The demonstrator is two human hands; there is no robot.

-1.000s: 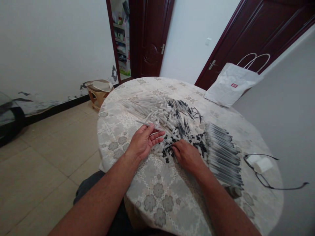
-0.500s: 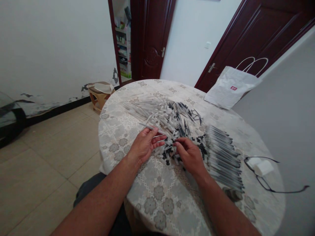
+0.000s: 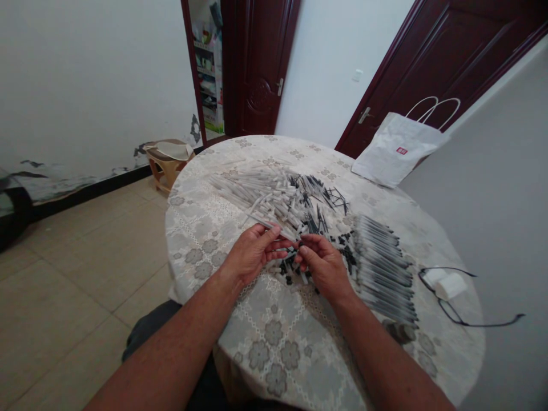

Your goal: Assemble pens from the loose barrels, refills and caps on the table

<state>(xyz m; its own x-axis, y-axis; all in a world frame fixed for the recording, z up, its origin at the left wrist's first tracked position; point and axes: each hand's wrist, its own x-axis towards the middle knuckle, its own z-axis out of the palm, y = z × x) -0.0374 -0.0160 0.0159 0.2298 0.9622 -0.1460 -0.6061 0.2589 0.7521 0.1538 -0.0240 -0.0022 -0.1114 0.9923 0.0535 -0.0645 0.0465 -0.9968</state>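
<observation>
inside the table edge (image 3: 240, 351), left fingers (image 3: 279, 244) pinch a tube (image 3: 260, 221), right fingers' (image 3: 317, 244) hold unclear.

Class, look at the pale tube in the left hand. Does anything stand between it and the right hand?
Nothing visible does. The right hand is close to one end of the pale tube in the left hand; whether they touch is unclear. The loose pieces lie below, on the tablecloth.
</observation>
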